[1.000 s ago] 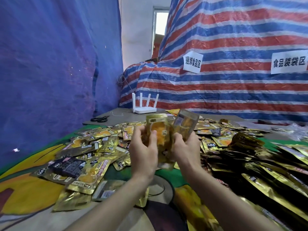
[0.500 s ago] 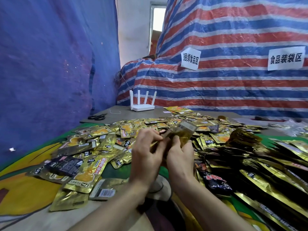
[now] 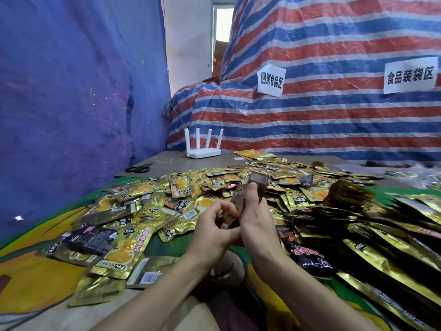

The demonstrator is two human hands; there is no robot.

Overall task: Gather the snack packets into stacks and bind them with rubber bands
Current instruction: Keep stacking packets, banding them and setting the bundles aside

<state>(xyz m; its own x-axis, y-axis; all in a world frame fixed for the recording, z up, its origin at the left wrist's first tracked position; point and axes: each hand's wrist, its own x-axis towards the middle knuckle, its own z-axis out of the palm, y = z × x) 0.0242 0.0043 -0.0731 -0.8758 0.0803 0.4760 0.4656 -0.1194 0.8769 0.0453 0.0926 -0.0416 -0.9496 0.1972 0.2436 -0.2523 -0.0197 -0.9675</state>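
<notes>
Glossy gold foil snack packets [image 3: 133, 249] (creased and crinkled) lie before a white smooth plastic router [image 3: 203, 152], coarse woven striped tarpaulin [image 3: 334, 115] behind.

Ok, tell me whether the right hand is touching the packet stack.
Touching. The head view shows the right hand gripping the packet stack, its thumb pressed along the stack's near face.

Left hand [image 3: 213, 232] and right hand [image 3: 259, 223] held forward, touching side by side, fingers [image 3: 224, 209] curled, gripping
</notes>
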